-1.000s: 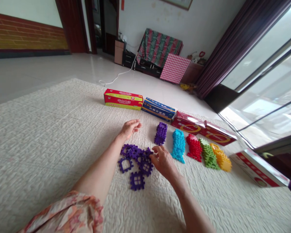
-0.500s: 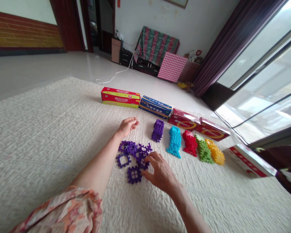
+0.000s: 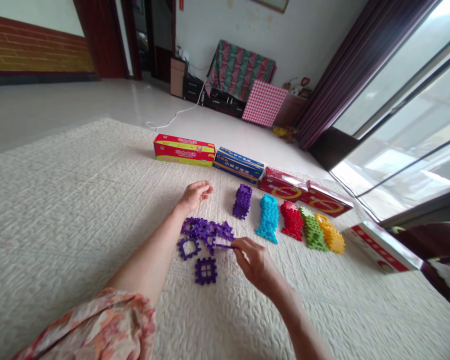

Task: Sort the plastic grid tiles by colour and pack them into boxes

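In the head view, my right hand (image 3: 255,260) pinches a purple interlocking plastic tile (image 3: 224,246) by its edge. That tile is seen nearly edge-on, just above the mat. Beside it lies a loose pile of purple tiles (image 3: 202,227). A square tile with a window pattern (image 3: 206,270) lies apart, nearer to me, and an open square frame tile (image 3: 189,248) is at the pile's left. My left hand (image 3: 197,194) hovers beyond the pile with loosely curled fingers and nothing visible in them. To its right stands a purple row of tiles (image 3: 242,201).
Rows of blue tiles (image 3: 268,218), red tiles (image 3: 292,220), green tiles (image 3: 314,229) and yellow tiles (image 3: 330,234) run rightward. Behind them stand a red-yellow box (image 3: 184,150), a blue box (image 3: 239,165) and dark red boxes (image 3: 284,183). A white-red box (image 3: 384,247) lies at right.
My right hand has picked up a purple tile from the pile and moved slightly right, tilting it edge-on. My left hand has stayed almost in place.
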A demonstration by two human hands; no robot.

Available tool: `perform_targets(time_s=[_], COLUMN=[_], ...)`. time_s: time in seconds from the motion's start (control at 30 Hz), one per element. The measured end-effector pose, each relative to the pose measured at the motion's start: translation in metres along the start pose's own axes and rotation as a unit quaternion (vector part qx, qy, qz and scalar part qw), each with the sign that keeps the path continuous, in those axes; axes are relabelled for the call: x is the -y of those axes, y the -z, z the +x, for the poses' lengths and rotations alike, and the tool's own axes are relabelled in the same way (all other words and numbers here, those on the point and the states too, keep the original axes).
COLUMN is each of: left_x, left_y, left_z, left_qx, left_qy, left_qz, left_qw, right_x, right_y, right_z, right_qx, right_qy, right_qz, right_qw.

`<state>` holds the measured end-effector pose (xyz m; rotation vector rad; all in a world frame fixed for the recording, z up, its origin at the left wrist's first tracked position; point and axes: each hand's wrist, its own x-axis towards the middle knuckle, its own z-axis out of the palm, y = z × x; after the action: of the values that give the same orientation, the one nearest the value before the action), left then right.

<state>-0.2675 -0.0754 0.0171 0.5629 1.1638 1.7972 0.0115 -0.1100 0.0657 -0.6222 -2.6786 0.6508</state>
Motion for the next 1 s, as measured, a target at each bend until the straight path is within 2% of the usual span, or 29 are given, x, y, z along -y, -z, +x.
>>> perform_targets(time_s=[0.1, 0.23, 0.43, 0.57, 0.7, 0.83, 1.0], left_x=[-0.001, -0.002, -0.001, 0.000, 0.001, 0.001, 0.002], left_y=[-0.001, -0.002, 0.000, 0.000, 0.000, -0.001, 0.001], left_z=[-0.001, -0.001, -0.001, 0.000, 0.001, 0.001, 0.003], left_qx=[0.000, 0.002, 0.009, 0.007, 0.006, 0.004, 0.001], left_qy=[0.000, -0.001, -0.001, 0.000, -0.002, 0.004, 0.005], left_qz=[0.000, -0.001, 0.001, 0.004, 0.007, 0.009, 0.005], left_qw=[1.000, 1.000, 1.000, 1.000, 1.000, 1.000, 1.000], right_x=[-0.006, -0.015, -0.020, -0.014, -0.007, -0.010, -0.024], right_y=[0.013, 0.021, 0.012, 0.004, -0.007, -0.011, -0.001], right_z=[0.003, 0.009, 0.003, 0.001, 0.008, 0.009, 0.009], right_qx=[-0.016, 0.015, -0.009, 0.003, -0.014, -0.029, -0.063], right_qy=[-0.021, -0.053, -0.115, -0.163, -0.215, -0.197, -0.152], right_qz=[-0.019, -0.068, -0.099, -0.132, -0.169, -0.173, -0.121], right_qw=[0.999, 0.996, 0.988, 0.978, 0.962, 0.964, 0.979])
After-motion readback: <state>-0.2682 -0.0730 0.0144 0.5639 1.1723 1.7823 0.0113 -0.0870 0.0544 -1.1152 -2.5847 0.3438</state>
